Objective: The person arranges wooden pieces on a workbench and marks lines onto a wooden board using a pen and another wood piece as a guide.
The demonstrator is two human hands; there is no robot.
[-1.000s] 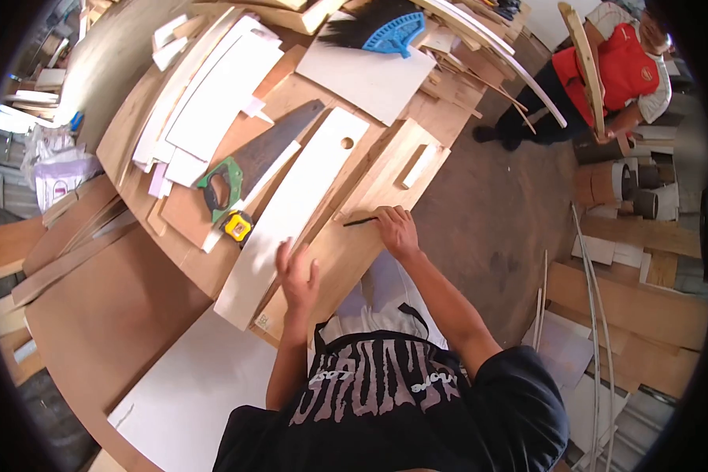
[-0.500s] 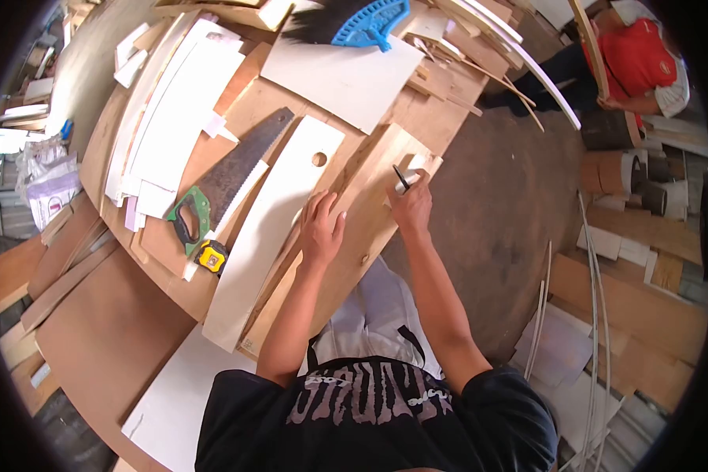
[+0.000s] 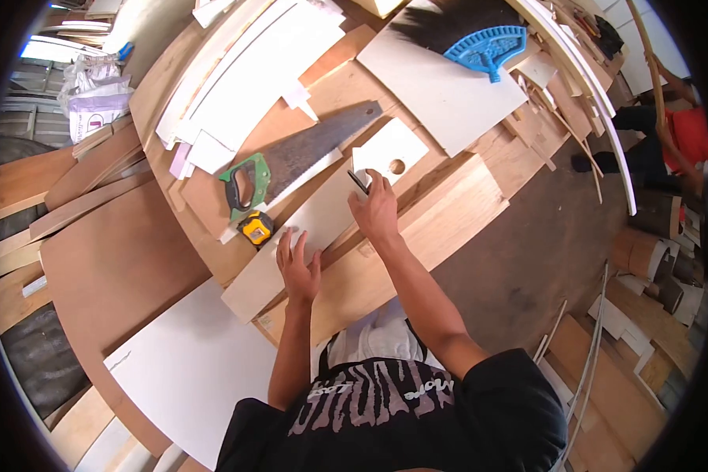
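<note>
My right hand (image 3: 377, 211) is closed around a slim dark pen (image 3: 357, 182) and rests over a long white board (image 3: 325, 211). That board has a round hole near its far end, just beyond my fingers. My left hand (image 3: 299, 273) lies at the near part of the same board, fingers spread, with nothing in its grip. Alongside the board, nearer my body, runs a thick pale wooden plank (image 3: 440, 216). A handsaw with a green handle (image 3: 245, 185) lies to the left, with a yellow and black tape measure (image 3: 256, 228) below it.
White curved panels (image 3: 248, 86) lie at the table's upper left. A blue-handled brush (image 3: 488, 51) is on a pale sheet (image 3: 448, 102) farther back. Thin strips overhang the table's right edge. Another person in red (image 3: 688, 138) holds a long wooden strip at the right.
My right hand has moved left with the pen, from the wooden plank's far end to the white board. My left hand has shifted onto the white board. The whole view has turned.
</note>
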